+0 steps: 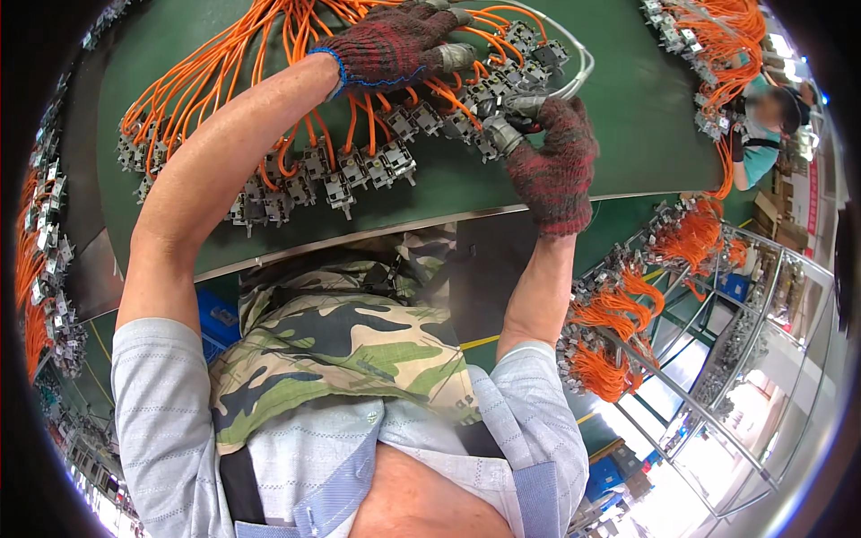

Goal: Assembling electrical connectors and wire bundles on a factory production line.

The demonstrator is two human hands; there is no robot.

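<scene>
Both of my hands wear dark red and grey knit gloves with worn grey fingertips. My left hand (386, 47) lies over a fan of orange cables (256, 54), its thumb apart from its fingers. Below and right of it, my right hand (554, 166) is closed, thumb and forefinger pinching at the row of grey metal connector blocks (395, 161) on the cable ends. A small dark piece shows between those fingers, too hidden to name. Beside them, a white cable loop (583, 63) curves down to the connectors.
The green tabletop (637, 134) has a metal front edge close to my waist. More orange cable bundles (717, 36) with connectors lie at the far right. A metal rack (717, 403) with hanging cable bundles stands at my right. Another person (762, 134) is beyond the table's right end.
</scene>
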